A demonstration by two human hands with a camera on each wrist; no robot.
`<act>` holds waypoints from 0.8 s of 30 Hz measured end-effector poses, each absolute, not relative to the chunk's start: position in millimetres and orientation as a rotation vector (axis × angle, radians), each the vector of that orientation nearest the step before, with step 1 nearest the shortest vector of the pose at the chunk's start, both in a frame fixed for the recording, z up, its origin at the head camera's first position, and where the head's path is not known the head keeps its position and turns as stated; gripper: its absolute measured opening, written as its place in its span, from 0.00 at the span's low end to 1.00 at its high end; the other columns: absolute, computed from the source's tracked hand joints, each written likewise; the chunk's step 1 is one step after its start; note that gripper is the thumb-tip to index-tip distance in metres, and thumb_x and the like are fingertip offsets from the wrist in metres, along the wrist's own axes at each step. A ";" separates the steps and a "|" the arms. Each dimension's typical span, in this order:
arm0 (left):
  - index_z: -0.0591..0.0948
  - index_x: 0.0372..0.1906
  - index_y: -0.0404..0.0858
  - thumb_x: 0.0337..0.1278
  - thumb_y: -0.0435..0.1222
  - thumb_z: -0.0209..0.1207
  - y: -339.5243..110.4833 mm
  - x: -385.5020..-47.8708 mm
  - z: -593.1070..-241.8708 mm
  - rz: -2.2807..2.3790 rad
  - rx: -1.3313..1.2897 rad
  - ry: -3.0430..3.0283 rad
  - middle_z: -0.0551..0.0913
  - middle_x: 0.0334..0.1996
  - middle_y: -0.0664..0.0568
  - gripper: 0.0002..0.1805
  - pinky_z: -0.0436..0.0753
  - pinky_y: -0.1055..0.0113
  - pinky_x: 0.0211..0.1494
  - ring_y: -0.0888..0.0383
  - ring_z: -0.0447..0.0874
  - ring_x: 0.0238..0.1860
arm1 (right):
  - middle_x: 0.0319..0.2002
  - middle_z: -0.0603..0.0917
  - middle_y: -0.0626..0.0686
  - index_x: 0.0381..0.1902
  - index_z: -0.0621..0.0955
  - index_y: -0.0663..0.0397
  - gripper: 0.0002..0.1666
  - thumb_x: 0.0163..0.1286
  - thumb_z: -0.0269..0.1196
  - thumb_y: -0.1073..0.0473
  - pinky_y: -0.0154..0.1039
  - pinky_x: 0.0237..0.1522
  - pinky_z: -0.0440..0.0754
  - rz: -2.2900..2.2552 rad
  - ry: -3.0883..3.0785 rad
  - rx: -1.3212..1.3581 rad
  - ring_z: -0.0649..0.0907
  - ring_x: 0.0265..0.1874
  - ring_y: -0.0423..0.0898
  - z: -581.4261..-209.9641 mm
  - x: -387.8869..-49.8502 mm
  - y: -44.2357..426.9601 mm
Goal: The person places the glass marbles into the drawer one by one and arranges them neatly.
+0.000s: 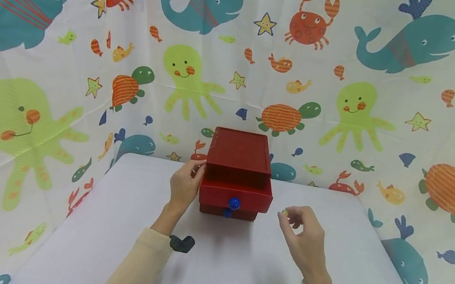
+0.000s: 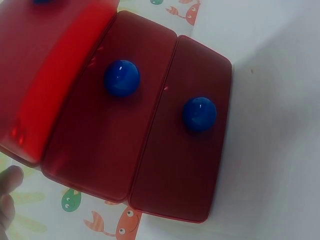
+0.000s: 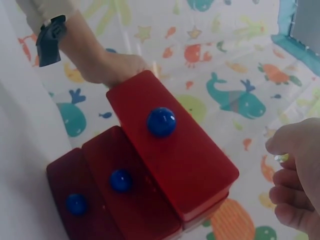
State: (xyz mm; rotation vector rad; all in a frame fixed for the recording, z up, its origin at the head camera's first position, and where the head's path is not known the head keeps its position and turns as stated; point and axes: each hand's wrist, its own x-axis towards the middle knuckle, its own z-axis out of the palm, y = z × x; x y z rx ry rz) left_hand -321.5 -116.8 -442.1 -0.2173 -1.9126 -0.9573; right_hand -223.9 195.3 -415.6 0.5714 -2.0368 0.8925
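Note:
A small red chest of drawers with round blue knobs stands on the table, its top drawer pulled out toward me. In the left wrist view the middle drawer and the bottom drawer look pushed in. My left hand rests at the chest's left side, fingers near its upper edge. To the right of the pulled-out drawer, my right hand is in the air, pinching a tiny yellow-green piece between thumb and fingertip. The piece is mostly covered by the fingers, so its kind cannot be told.
The white table spreads around the chest on both sides and in front. Close behind the chest hangs a curtain printed with sea animals. Each wrist wears a dark strapped device.

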 end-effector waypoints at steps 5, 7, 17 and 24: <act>0.87 0.45 0.38 0.66 0.34 0.61 -117.5 -321.1 -441.9 -0.960 -0.226 -1.911 0.89 0.31 0.48 0.08 0.80 0.69 0.28 0.57 0.79 0.25 | 0.37 0.86 0.48 0.41 0.83 0.57 0.14 0.58 0.74 0.65 0.26 0.33 0.82 0.896 -2.036 0.591 0.81 0.30 0.38 -409.6 -229.4 189.5; 0.87 0.45 0.38 0.67 0.34 0.61 -117.5 -320.9 -441.8 -0.957 -0.229 -1.911 0.89 0.31 0.48 0.08 0.80 0.69 0.28 0.57 0.79 0.24 | 0.37 0.86 0.48 0.41 0.83 0.57 0.14 0.58 0.74 0.65 0.28 0.33 0.83 0.893 -2.040 0.595 0.81 0.30 0.38 -407.4 -231.2 187.2; 0.87 0.46 0.39 0.66 0.34 0.62 -117.9 -321.7 -442.5 -0.938 -0.227 -1.907 0.90 0.32 0.48 0.08 0.82 0.67 0.29 0.57 0.80 0.25 | 0.37 0.85 0.50 0.41 0.83 0.58 0.15 0.56 0.75 0.66 0.35 0.32 0.86 0.890 -2.008 0.653 0.81 0.30 0.38 -400.5 -242.6 174.8; 0.86 0.46 0.38 0.66 0.35 0.62 -117.6 -321.0 -442.9 -0.941 -0.224 -1.913 0.89 0.32 0.48 0.08 0.82 0.67 0.29 0.57 0.80 0.24 | 0.37 0.85 0.51 0.42 0.83 0.58 0.16 0.56 0.75 0.65 0.37 0.32 0.87 0.908 -2.003 0.682 0.82 0.32 0.39 -399.5 -249.2 164.9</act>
